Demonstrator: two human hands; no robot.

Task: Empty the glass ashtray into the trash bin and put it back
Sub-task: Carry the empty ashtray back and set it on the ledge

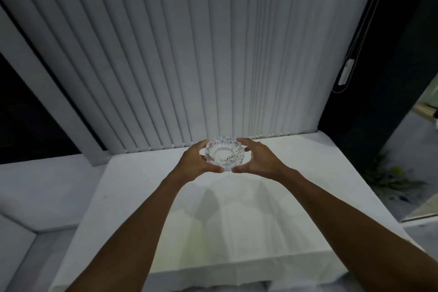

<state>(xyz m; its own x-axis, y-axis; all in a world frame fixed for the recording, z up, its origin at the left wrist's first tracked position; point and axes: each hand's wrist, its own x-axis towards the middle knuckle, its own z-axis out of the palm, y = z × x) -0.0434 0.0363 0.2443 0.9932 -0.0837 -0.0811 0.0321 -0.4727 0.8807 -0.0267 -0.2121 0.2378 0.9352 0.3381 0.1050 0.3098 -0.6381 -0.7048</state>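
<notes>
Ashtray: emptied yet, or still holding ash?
Not empty: dark specks lie in the bowl of the upright glass ashtray, cupped between the left hand and right hand.

Dim, cool light falls from above and behind, casting soft arm shadows on the table [296,173]; wide-angle edges bow, detail slightly soft.

Two bare forearms, no sleeves in view, left hand [198,161] and right hand [257,161] without rings or watch
</notes>
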